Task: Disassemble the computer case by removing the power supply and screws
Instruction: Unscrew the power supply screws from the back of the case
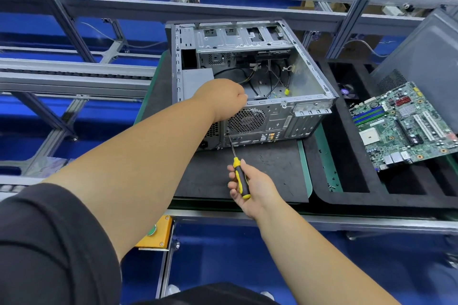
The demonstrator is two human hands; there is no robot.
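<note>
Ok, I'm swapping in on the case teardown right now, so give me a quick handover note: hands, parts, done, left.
Left hand grips the top rear edge of the open grey metal computer case. Right hand holds the yellow-and-black screwdriver, tip at a rear-panel screw beside the round fan grille.
Done: green motherboard is out, lying in the black foam tray.
Left: that screw, then the grey power supply, still inside.

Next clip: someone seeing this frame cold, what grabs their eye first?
The open computer case in the middle, lying on its side on a dark mat with loose cables inside. The left hand grips its near top edge, while the right hand holds a yellow-and-black screwdriver with its tip at the rear panel, just below the fan grille. To the right, a green motherboard rests tilted over a black tray.
</note>
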